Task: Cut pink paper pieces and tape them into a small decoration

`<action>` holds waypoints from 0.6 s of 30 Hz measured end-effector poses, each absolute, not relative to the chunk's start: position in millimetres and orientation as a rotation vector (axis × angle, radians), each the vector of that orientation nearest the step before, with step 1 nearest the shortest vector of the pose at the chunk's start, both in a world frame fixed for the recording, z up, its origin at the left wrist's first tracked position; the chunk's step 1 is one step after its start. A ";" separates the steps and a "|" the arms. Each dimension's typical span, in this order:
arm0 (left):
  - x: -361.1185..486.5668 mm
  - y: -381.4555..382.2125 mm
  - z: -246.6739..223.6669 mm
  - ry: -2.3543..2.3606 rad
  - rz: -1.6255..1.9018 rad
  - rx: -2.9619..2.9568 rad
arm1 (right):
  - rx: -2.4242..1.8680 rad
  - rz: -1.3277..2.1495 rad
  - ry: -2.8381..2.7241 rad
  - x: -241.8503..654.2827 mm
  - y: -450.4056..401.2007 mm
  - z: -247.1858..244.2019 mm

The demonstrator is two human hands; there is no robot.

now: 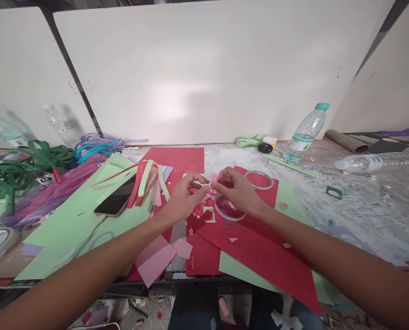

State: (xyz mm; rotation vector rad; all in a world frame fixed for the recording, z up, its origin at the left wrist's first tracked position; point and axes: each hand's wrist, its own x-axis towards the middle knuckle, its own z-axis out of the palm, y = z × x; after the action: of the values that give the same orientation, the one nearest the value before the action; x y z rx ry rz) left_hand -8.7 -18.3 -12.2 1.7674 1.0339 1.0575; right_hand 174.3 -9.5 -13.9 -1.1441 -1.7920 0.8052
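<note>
Over the red paper [259, 247], the two hands are meeting with their fingertips close together. The right hand [233, 187] is pinching a small pink piece [214, 180] between thumb and fingers, so the piece is sitting between the two hands, raised above the papers. The left hand [191, 191] is bringing its thumb and forefinger nearly together just beside that piece; whether it is gripping anything is too small to tell. Under and beside the right hand, one tape roll [230, 218] is lying flat on the red paper, and another roll [261, 188] is resting farther back. A square green frame [209, 220] is lying between the forearms, among small scraps. To the left, a phone [113, 201] is lying on green paper [63, 224] with a white cable [87, 239] running toward the near edge, and a bunch of red, green and pink strips [149, 179] is curling just beside it. Pink paper [155, 261] is lying near the table's front edge. At the back right, a bottle [302, 137] is standing on the paint-marked table [316, 199], while a clear bottle [376, 162] is lying on its side farther right.
</note>
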 end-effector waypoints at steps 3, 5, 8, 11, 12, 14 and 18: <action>-11.4 -18.0 -10.3 1.094 1.055 2.036 | -1.264 0.749 -1.889 178.0 -4.3 -16.9; -12.7 -17.4 -12.1 1.099 0.999 2.240 | -1.288 0.713 -1.980 180.3 -1.5 -17.2; -13.5 -16.4 -18.9 1.063 0.863 2.449 | -1.256 0.601 -2.100 186.9 3.5 -13.3; -13.8 -15.5 -24.0 1.059 0.773 2.538 | -1.257 0.445 -2.191 201.0 10.6 -6.0; -13.9 -15.3 -24.4 1.068 0.758 2.544 | -1.263 0.411 -2.224 206.8 13.2 -4.1; -14.3 -15.1 -23.6 1.085 0.745 2.538 | -1.275 0.364 -2.337 217.5 18.3 -2.7; -14.7 -15.3 -20.5 1.106 0.746 2.535 | -1.192 0.373 -2.554 226.5 25.2 -9.7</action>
State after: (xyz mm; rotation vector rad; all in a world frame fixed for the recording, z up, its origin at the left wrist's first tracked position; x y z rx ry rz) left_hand -14.7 -15.3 -20.5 2.5349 1.1059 0.7461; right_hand 226.5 25.2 -9.7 -1.1925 -2.5537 0.3733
